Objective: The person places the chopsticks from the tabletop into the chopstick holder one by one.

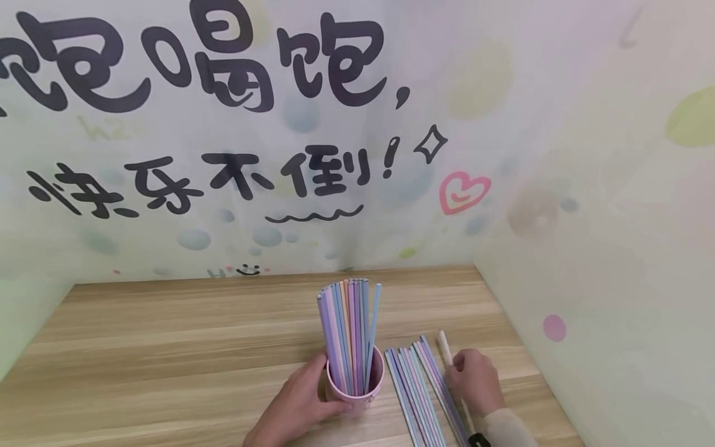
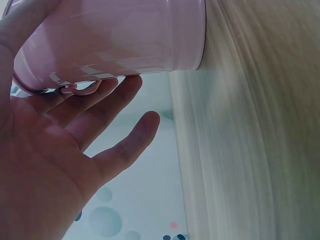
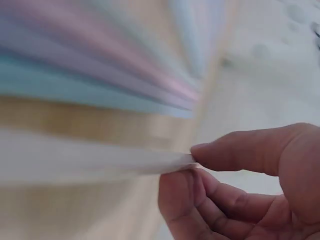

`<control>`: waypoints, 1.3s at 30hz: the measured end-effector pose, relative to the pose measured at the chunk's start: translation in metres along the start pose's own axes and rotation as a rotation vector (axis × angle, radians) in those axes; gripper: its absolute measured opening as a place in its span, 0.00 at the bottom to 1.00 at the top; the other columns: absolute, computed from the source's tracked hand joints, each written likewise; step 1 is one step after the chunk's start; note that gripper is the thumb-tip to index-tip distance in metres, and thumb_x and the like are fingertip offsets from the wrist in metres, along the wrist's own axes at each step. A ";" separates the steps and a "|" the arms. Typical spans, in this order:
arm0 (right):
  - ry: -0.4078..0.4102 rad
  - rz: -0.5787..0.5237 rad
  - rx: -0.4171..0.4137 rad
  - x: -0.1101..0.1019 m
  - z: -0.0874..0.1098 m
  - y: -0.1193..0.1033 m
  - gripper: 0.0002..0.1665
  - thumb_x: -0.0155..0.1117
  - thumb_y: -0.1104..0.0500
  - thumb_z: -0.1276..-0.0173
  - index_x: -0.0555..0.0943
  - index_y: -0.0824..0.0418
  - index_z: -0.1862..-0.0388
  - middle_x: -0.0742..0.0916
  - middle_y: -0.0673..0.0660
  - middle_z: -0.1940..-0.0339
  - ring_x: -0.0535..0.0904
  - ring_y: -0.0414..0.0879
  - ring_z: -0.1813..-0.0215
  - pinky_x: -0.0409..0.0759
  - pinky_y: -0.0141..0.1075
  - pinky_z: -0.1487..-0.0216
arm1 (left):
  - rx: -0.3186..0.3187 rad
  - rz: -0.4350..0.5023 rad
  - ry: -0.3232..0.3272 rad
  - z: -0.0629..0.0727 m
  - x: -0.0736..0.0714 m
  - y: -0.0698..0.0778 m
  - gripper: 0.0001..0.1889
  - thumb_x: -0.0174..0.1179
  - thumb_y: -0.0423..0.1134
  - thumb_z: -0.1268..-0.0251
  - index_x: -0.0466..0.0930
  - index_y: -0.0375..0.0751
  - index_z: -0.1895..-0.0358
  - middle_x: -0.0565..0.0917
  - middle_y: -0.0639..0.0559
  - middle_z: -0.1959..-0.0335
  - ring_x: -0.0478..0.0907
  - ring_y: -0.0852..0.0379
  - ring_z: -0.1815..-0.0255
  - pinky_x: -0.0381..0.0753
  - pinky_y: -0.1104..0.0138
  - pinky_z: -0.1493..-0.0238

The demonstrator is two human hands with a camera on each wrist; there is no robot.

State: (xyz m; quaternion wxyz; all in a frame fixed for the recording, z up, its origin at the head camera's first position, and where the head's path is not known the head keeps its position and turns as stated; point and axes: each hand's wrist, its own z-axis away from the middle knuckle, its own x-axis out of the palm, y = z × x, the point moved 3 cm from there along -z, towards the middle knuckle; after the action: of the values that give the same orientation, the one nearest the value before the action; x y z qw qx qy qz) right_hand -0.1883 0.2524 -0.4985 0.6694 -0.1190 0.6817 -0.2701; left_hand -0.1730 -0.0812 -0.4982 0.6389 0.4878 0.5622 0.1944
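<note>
A pink cup (image 1: pixel 375 380) stands on the table, full of slim, straight pastel sticks (image 1: pixel 349 335). My left hand (image 1: pixel 298 397) grips the cup's side, thumb toward me and fingers round the far side. In the left wrist view, fingertips touch the pink wall (image 2: pixel 115 40) near its small handle (image 2: pixel 85 90), while one finger stands away from it. Between thumb and forefinger, my right hand (image 1: pixel 476 379) pinches an end part of a long whitish stick (image 3: pixel 100 157). That stick's far tip (image 1: pixel 443 340) shows beyond the hand in the head view.
Right of the cup, several pastel sticks (image 1: pixel 416 397) lie side by side on the wooden table (image 1: pixel 184 360). Another narrow bunch (image 1: pixel 441 385) lies between them and my right hand. A wall with printed writing (image 1: pixel 335 180) rises behind; another wall (image 1: pixel 609 279) stands on the right.
</note>
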 end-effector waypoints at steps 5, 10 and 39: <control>0.128 -0.083 -0.126 -0.029 -0.006 -0.036 0.08 0.63 0.66 0.36 0.83 0.71 0.61 0.86 0.56 0.71 0.81 0.46 0.70 0.82 0.38 0.69 | -0.016 0.004 -0.004 0.000 -0.001 0.000 0.53 0.75 0.60 0.53 0.59 0.46 0.24 0.74 0.49 0.32 0.71 0.50 0.34 0.70 0.47 0.34; 0.309 -0.155 -0.252 -0.053 -0.009 -0.079 0.07 0.63 0.65 0.34 0.84 0.69 0.62 0.86 0.56 0.73 0.82 0.46 0.70 0.80 0.34 0.69 | -0.005 -0.002 0.001 0.000 -0.001 0.000 0.52 0.75 0.60 0.53 0.60 0.45 0.25 0.75 0.49 0.33 0.71 0.51 0.35 0.71 0.47 0.34; 0.365 -0.510 -0.453 -0.033 0.004 -0.189 0.03 0.64 0.68 0.35 0.82 0.70 0.64 0.85 0.56 0.72 0.83 0.46 0.69 0.85 0.32 0.68 | 0.020 0.001 0.001 -0.001 0.001 -0.002 0.56 0.78 0.53 0.54 0.54 0.46 0.22 0.75 0.50 0.33 0.72 0.51 0.34 0.71 0.49 0.33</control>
State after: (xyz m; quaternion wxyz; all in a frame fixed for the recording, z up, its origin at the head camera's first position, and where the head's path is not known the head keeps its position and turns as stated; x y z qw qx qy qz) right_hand -0.2197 0.1129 -0.3709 0.4050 -0.3796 0.7806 -0.2873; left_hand -0.1741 -0.0811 -0.5007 0.6336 0.4943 0.5642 0.1892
